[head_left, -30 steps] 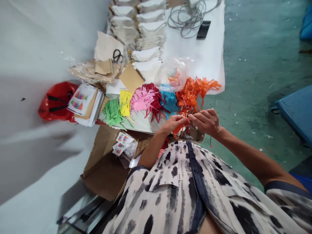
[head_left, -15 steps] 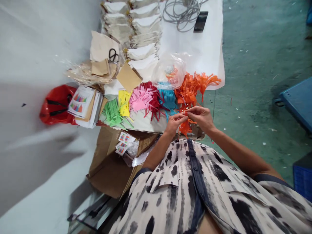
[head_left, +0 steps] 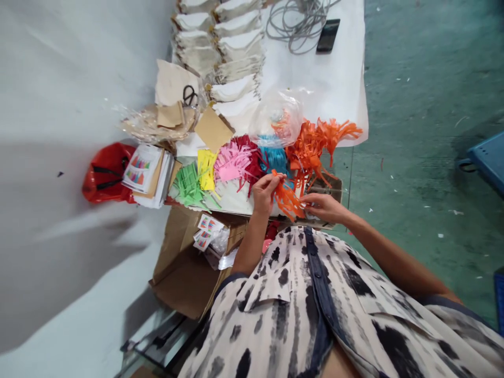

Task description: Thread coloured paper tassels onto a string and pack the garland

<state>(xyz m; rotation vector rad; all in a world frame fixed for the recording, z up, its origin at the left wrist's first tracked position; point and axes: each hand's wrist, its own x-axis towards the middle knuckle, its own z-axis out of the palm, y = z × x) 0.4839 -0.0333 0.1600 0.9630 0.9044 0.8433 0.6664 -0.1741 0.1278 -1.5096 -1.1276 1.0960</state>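
Observation:
My left hand is closed, thumb and fingers pinching the top of an orange paper tassel. Its fringe strands fan down and right over the table's near edge. At the strands' right side is my right hand, fingers stretched out and slightly apart; whether they touch the strands is hard to make out. Beyond the hands lies a pile of orange tassels. To its left run blue tassels, dark red tassels, pink tassels, yellow tassels and green tassels.
A clear plastic bag sits behind the tassels. Stacks of white fabric pieces, scissors, a coiled cable and a phone lie farther back. Printed cards and a red bag are left, a cardboard box below.
My left hand has moved left and up with the orange tassel, which now hangs spread out. My right hand has left the shared pinch and dropped to the strands' side.

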